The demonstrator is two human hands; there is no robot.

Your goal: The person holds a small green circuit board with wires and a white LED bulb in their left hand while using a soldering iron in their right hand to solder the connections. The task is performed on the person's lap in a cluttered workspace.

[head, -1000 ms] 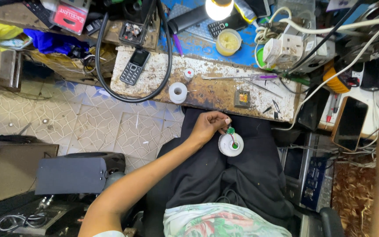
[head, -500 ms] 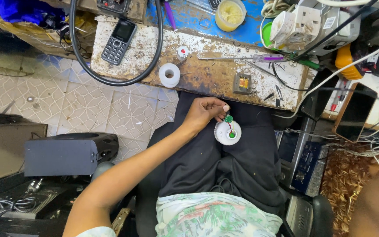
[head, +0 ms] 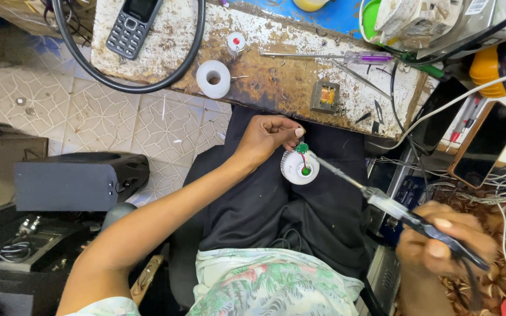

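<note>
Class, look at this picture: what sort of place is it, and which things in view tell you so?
Probably a small electronics repair bench: a soldering iron in the right hand, a worn workbench with a screwdriver, and tangled cables.

Keypad phone (head: 131, 24) with dark screen on bench, black smartphone (head: 486, 143) right

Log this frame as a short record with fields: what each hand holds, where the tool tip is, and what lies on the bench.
left hand: pinches a small green circuit board, wired to a white round housing over the lap
right hand: grips a soldering iron, blurred
iron tip: at the green board; contact cannot be told
workbench: worn, paint-flecked
on bench: keypad phone, white tape roll, purple-handled screwdriver, small square transformer, black cable loop
floor side: grey-black speaker box
</note>
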